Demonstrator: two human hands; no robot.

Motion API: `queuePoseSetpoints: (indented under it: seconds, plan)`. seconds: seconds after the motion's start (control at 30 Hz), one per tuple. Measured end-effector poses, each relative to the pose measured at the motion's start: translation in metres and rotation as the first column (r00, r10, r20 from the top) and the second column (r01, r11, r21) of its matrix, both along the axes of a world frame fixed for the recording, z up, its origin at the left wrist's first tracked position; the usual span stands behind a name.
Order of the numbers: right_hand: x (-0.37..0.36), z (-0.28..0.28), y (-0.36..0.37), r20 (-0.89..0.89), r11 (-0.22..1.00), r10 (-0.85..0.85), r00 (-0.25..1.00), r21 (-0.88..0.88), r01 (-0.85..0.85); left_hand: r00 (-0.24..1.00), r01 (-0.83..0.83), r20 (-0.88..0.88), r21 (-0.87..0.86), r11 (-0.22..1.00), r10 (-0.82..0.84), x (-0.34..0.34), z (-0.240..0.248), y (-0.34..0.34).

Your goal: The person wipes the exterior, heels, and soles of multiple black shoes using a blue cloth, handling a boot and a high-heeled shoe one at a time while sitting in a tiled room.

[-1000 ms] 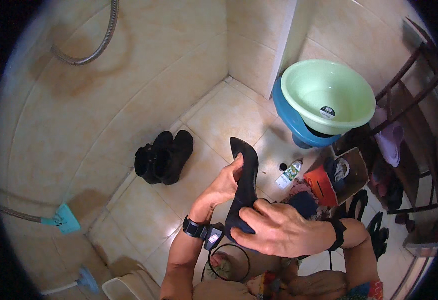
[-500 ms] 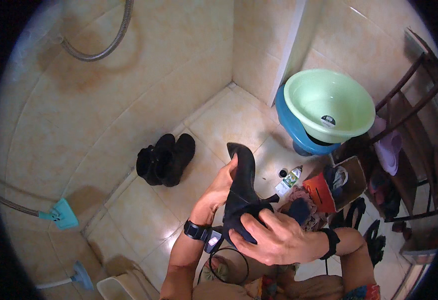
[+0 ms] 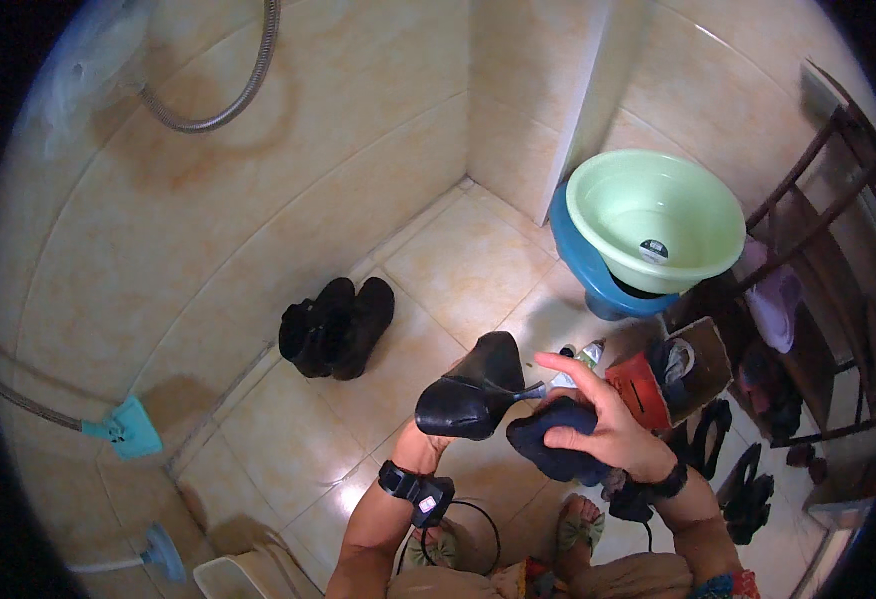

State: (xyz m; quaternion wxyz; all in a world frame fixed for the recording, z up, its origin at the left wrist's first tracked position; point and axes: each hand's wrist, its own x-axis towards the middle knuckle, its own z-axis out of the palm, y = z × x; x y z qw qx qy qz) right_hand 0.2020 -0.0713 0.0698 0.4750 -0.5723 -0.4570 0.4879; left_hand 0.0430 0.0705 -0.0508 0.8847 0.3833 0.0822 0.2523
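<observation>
My left hand (image 3: 426,446) grips a black high-heeled shoe (image 3: 473,387) from below, with the heel pointing right. My right hand (image 3: 608,429) presses a dark blue cloth (image 3: 553,447) just right of the shoe's heel, index finger stretched out. Both wrists wear black bands. A pair of black ankle boots (image 3: 338,326) stands on the tiled floor to the upper left of the shoe.
A light green basin (image 3: 655,220) sits on a blue basin (image 3: 583,270) at the upper right. A small bottle (image 3: 580,361), a red box (image 3: 641,389) and a cardboard box (image 3: 703,364) lie nearby. A wooden rack (image 3: 818,299) and sandals (image 3: 733,469) stand right. A shower hose (image 3: 218,100) hangs on the wall.
The shoe has turned from upright to lying nearly level in my left hand. My right hand has moved from over the shoe to its right side, holding the cloth.
</observation>
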Motion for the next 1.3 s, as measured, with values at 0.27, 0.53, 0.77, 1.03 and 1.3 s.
queuePoseSetpoints:
  seconds: [0.27,0.53,0.77,1.03,1.3]
  plan:
    - [0.023,-0.021,0.017,-0.464,0.999,-0.017,0.886,-0.051,-0.007,0.905,-0.055,-0.421,0.022,0.998,0.059,-0.004,0.012,-0.015]
    - [0.028,-0.020,0.023,-0.675,0.953,-0.288,0.679,-0.271,0.135,0.993,-0.110,0.004,-0.236,0.965,0.115,-0.031,0.045,-0.031]
    - [0.024,-0.016,0.038,-0.649,0.932,-0.362,0.669,-0.253,0.259,0.953,-0.196,-0.271,-0.218,0.956,0.133,-0.014,0.073,-0.021]
    - [-0.018,0.005,0.050,0.627,0.697,-0.602,0.494,0.715,-0.058,0.877,-0.392,-0.330,-0.075,0.917,0.348,0.012,0.089,-0.037]
    - [0.002,-0.044,0.032,0.552,0.629,-0.671,0.495,0.777,-0.013,0.979,-0.203,-0.011,-0.192,0.960,0.205,0.000,0.078,-0.015]
